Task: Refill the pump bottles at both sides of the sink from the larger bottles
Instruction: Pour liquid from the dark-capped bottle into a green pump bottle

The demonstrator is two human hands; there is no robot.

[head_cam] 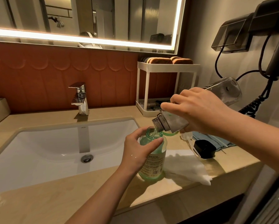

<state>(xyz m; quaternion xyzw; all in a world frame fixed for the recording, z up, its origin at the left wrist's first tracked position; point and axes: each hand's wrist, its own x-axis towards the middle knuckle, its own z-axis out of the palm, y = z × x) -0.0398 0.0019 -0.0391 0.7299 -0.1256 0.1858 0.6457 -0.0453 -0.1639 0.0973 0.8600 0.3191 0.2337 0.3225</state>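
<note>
At the tabletop's (54, 199) front edge, the left hand (139, 149) is gripping the probably slippery green bottle (155, 160) by its shoulder, the right hand (198, 109) clasping the tilted clear bottle (172, 123) mid-body.

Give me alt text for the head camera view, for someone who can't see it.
The right hand tips a large clear bottle so liquid pours into an open green bottle, which the left hand holds upright on the counter beside a white sink.

Head view, seemingly close above sink (38, 151)
</note>
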